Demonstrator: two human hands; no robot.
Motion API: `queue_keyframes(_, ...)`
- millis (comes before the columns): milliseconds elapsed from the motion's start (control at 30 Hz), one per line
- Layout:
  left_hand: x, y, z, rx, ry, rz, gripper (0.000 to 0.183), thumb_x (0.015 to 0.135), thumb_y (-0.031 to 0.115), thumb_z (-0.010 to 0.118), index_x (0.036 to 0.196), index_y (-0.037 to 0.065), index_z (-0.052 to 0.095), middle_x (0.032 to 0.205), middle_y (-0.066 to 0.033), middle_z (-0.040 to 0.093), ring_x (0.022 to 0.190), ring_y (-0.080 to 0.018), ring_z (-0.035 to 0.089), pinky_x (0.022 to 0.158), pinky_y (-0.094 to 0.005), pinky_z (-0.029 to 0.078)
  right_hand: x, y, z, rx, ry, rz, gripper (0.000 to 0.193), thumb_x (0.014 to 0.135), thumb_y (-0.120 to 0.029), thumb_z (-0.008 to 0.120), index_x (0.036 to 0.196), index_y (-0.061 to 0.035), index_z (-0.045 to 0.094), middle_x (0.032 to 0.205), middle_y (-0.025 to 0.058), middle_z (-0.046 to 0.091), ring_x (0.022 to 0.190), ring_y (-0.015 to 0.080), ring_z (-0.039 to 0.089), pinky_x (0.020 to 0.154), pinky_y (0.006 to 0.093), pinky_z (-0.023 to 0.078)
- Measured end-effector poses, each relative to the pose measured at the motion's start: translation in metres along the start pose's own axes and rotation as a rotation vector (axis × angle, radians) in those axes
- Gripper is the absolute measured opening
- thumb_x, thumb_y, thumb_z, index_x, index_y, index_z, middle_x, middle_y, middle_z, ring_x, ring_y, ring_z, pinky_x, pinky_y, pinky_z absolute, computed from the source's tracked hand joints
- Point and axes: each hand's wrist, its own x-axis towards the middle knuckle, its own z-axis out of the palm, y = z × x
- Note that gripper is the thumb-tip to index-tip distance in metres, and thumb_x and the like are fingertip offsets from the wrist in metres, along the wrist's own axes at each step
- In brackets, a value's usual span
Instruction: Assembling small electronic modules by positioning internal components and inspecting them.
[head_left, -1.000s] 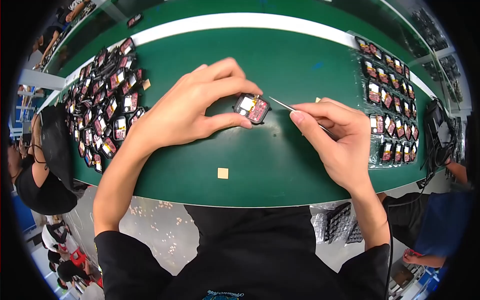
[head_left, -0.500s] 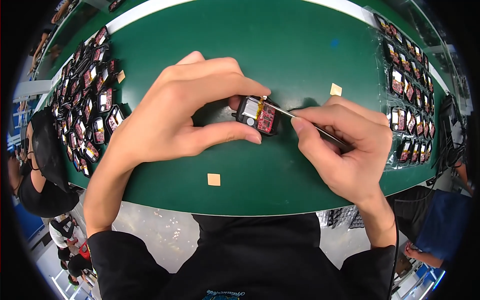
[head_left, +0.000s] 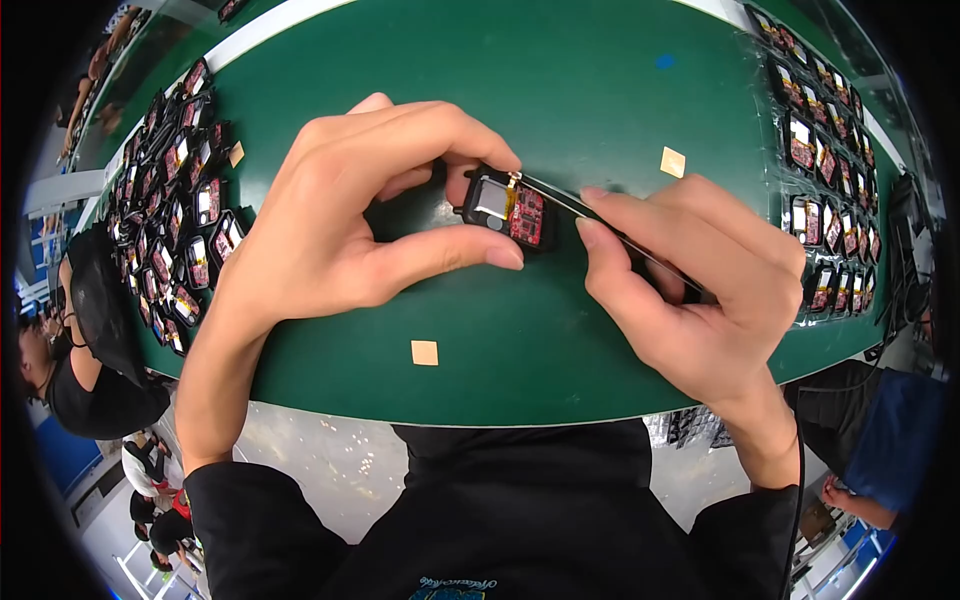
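My left hand (head_left: 350, 210) grips a small black device housing (head_left: 474, 198) between thumb and fingers, just above the green table. Inside the open housing lie a silvery battery (head_left: 491, 198) with yellow tape and a red circuit board (head_left: 528, 214). My right hand (head_left: 700, 280) holds metal tweezers (head_left: 575, 206) from the right side. Their tips reach the housing's upper edge, close to my left index fingertip, where a small pale piece (head_left: 515, 178) shows. Whether the tips grip that piece I cannot tell.
Similar open housings are heaped (head_left: 165, 210) at the table's left. Clear trays (head_left: 800, 190) at the right hold more in rows. Small beige squares (head_left: 425, 353) lie on the green tabletop (head_left: 560, 70). A person in black (head_left: 100, 350) sits at the left; another person's hand (head_left: 850, 500) shows at the right.
The device in my left hand has shifted slightly up and left, tilting a little. My right fingers have spread somewhat on the tweezers, whose tips moved to the housing's upper edge.
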Motion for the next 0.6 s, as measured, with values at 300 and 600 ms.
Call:
queue_keyframes(300, 0.001, 0.003, -0.002, 0.005, -0.002, -0.009, 0.06, 0.069, 0.034, 0.102, 0.118, 0.005, 0.082, 0.086, -0.0022, 0.072, 0.065, -0.0136, 0.045, 0.072, -0.0323, 0.037, 0.001, 0.0, 0.007, -0.043, 0.016, -0.08, 0.029, 0.08, 0.009, 0.09, 0.108, 0.001, 0.087, 0.075, 0.0022, 0.068, 0.053, 0.0053, 0.048, 0.048, 0.0257, 0.033)
queue_keyframes(600, -0.001, -0.013, -0.01, -0.209, -0.087, 0.006, 0.068, 0.068, 0.041, 0.101, 0.12, 0.002, 0.083, 0.095, -0.0045, 0.078, 0.068, -0.0134, 0.047, 0.073, -0.0319, 0.036, 0.003, -0.002, -0.003, 0.238, -0.101, 0.173, 0.018, 0.087, 0.007, 0.085, 0.104, 0.0033, 0.087, 0.072, 0.0048, 0.069, 0.058, 0.0088, 0.057, 0.054, 0.0259, 0.04)
